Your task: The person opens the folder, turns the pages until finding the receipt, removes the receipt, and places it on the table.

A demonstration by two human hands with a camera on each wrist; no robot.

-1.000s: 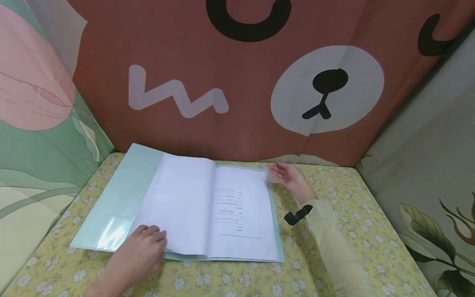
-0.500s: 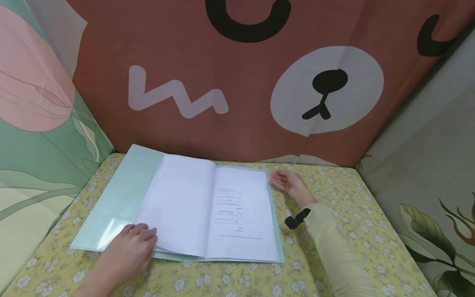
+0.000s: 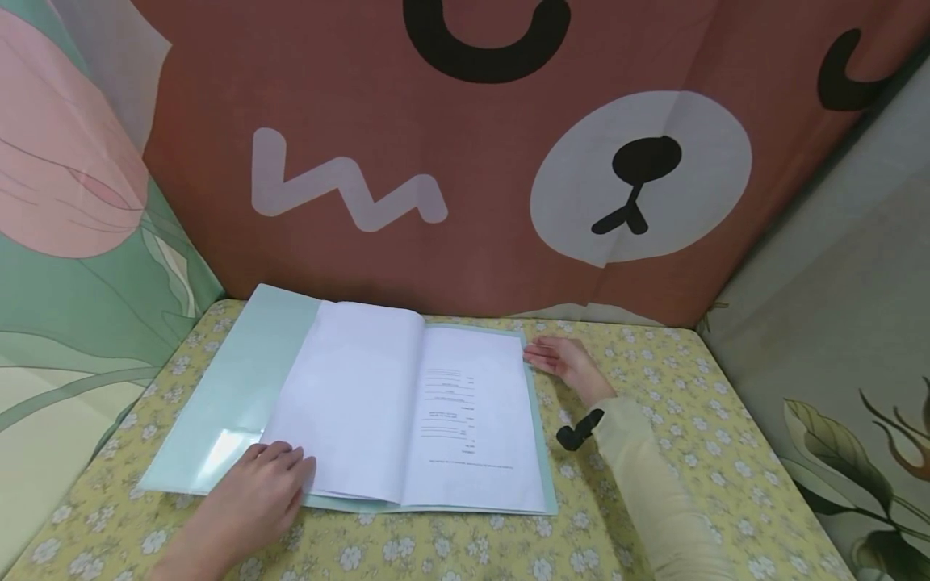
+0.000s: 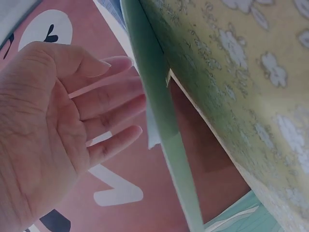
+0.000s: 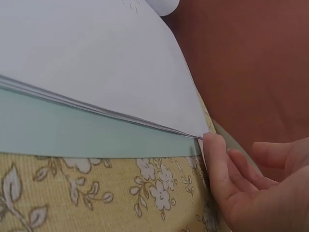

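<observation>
A pale green folder (image 3: pixel 221 387) lies open in the head view, holding a stack of white sheets. The left-hand page (image 3: pixel 341 395) is blank and its lower edge lifts a little; the right-hand page (image 3: pixel 497 403) carries printed lines that appear upside down. At the lower left corner of the blank page rests my left hand (image 3: pixel 257 492), fingers gently bent; the left wrist view shows its fingertips at the green cover (image 4: pixel 161 106), thumb apart. My right hand (image 3: pixel 570 367) is beside the upper right edge, its index fingertip touching the corner of the sheets (image 5: pixel 145 92), thumb away from them.
A yellow flowered cloth (image 3: pixel 654 452) covers the table. Behind it hangs a brown curtain (image 3: pixel 479 266) with a bear face, and printed fabric walls stand at left and right. A black strap piece (image 3: pixel 579 430) hangs at the right wrist.
My right hand has come slightly down along the right edge of the sheets. The left hand has shifted a little left along the lower edge. The folder stays in place.
</observation>
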